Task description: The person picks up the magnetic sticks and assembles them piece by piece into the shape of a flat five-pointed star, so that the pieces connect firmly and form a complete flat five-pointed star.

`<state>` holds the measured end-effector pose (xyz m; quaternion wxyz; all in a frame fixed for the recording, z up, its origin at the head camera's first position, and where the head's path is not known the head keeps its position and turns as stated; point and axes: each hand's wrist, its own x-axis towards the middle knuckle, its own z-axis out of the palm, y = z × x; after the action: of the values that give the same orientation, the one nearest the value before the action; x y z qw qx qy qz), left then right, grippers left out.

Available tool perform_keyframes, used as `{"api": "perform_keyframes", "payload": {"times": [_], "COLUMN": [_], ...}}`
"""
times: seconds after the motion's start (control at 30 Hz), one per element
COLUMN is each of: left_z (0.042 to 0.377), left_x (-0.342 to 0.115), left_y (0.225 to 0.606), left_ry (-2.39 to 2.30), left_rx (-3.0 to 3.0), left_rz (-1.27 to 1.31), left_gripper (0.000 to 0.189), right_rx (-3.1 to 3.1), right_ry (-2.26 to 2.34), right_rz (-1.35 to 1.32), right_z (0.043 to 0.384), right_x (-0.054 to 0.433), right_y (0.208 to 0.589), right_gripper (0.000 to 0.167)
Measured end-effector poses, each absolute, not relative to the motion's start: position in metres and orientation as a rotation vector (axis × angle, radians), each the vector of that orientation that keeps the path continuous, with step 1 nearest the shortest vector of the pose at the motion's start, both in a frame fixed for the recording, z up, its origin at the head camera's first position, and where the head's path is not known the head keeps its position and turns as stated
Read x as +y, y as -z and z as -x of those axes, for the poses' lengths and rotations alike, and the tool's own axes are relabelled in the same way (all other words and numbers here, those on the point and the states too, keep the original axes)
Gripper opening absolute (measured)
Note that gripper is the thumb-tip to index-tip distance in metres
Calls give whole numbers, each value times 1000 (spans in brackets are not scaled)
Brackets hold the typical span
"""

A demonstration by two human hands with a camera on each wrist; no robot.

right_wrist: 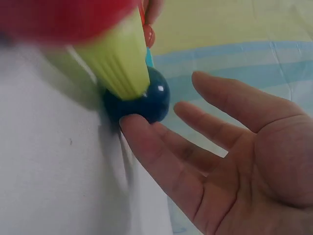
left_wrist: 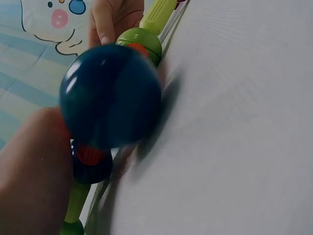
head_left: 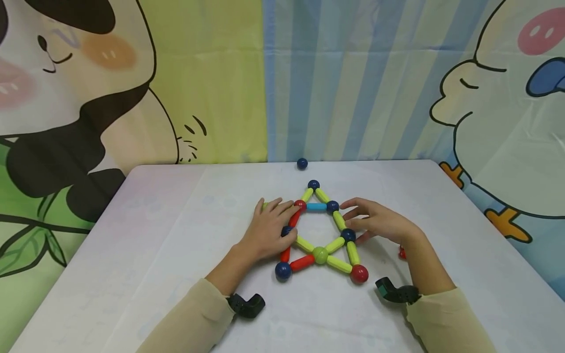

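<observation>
A flat figure of magnetic rods and balls lies on the table, with a green ball (head_left: pixel 320 255) at its lower middle. My left hand (head_left: pixel 270 230) rests over its left side, fingers extended toward the upper red ball (head_left: pixel 300 205); the thumb lies by a partly covered dark blue ball (head_left: pixel 286 230). On the right side, my right hand (head_left: pixel 381 223) has its fingers spread beside the yellow-green rods. One fingertip (right_wrist: pixel 133 125) is right at another dark blue ball (head_left: pixel 348 235). A light blue rod (head_left: pixel 316 207) spans the upper part, below a peak with a blue ball (head_left: pixel 314 185).
A loose dark blue ball (head_left: pixel 302 163) sits at the table's far edge. Another red piece (head_left: pixel 402 253) lies partly behind the right wrist. The white table (head_left: pixel 132 274) ends at a cartoon-printed curtain (head_left: pixel 353 78). Each wrist wears a black camera mount (head_left: pixel 247 306).
</observation>
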<state>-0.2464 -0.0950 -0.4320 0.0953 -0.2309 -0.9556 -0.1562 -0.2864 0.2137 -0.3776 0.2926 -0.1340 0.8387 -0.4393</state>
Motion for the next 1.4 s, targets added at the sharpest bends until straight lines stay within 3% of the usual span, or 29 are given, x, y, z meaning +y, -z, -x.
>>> {"api": "perform_keyframes", "payload": {"times": [0.2,0.4,0.73,1.03,1.23,1.4], "left_z": [247,247,246,246,247,247], "left_x": [-96,-98,-100,-101,-99,-98], "left_y": [432,432,432,432,432,433], "left_ry": [457,464,466,452,464,467], "left_rx": [-2852,-2842,-2829,-2846,-2840,-2845], "left_rz": [658,650,654,641,657,661], "left_gripper": [61,61,60,60,60,60], "right_rx": [2283,2427,2347,2328,2398,2518], "right_ry": [1085,999,755,651,647,641], "right_rz": [423,458,134,-46,68,161], "right_z": [280,273,267,266,271,277], "right_x": [223,263,325,316,313,308], "right_y": [363,343,352,359,363,372], "right_gripper": [55,50,55,54,46,50]}}
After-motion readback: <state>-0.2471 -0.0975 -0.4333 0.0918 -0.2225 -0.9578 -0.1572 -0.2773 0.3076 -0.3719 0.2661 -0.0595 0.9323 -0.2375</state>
